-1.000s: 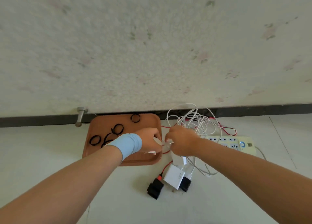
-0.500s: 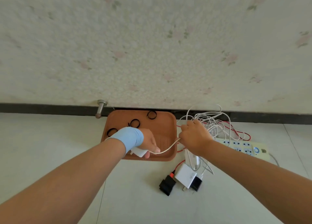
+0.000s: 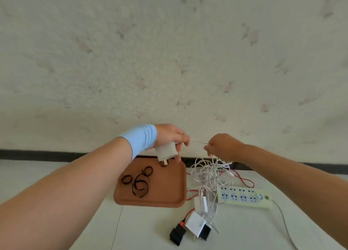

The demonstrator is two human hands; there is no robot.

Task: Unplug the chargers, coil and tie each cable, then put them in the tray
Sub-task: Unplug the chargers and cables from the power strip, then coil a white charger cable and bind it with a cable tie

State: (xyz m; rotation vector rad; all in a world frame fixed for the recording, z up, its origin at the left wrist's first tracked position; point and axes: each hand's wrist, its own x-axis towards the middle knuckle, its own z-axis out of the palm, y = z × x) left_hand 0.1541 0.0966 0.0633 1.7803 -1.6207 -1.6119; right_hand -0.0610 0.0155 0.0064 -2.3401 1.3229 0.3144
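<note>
My left hand (image 3: 170,136), with a light blue wristband, grips a white charger plug (image 3: 166,151) raised above the brown tray (image 3: 165,193). Its white cable (image 3: 199,142) runs taut to my right hand (image 3: 221,146), which pinches it. Below my right hand hangs a tangle of white and red cables (image 3: 210,174). Several black cable ties (image 3: 138,182) lie in the tray. On the floor lie more chargers: white ones (image 3: 195,222) and black ones (image 3: 177,236). The power strip (image 3: 244,196) shows empty sockets.
A wall with faint floral wallpaper (image 3: 169,61) rises right behind the tray, with a dark baseboard (image 3: 37,153) along the pale tiled floor (image 3: 56,174). The strip's grey cord (image 3: 286,225) trails off to the lower right.
Both hands rose from floor level. My left hand lifted the white charger plug above the tray, and the cable between the two hands pulled taut.
</note>
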